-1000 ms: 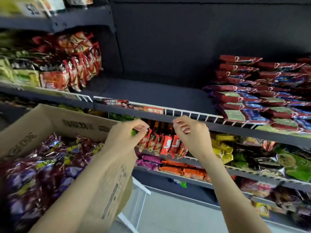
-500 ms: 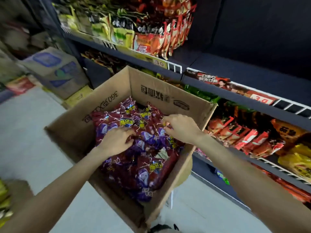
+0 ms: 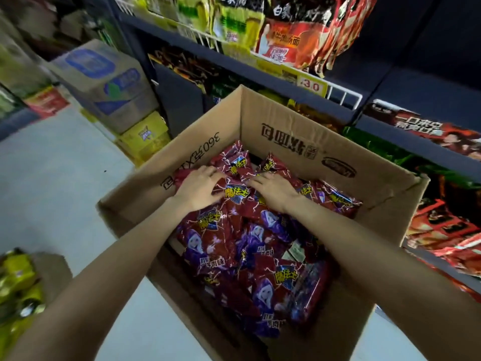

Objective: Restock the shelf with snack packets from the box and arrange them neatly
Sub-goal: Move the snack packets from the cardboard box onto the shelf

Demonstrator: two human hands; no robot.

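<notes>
While both arms reach into the open cardboard box, we see the left hand and right hand resting, fingers spread, on red-purple snack packets (none gripped). The box stands beside the shelf.

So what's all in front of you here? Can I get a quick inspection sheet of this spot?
Surface: pale floor.
Job's things: open cardboard box full of red-purple snack packets; shelf beside it.
Clutter: stacked cartons, yellow packs.
Grippers: left hand and right hand rest on the packets, fingers fairly straight.
Cables: nothing seen.
Surroundings: hanging noodle packs, price tag.
</notes>
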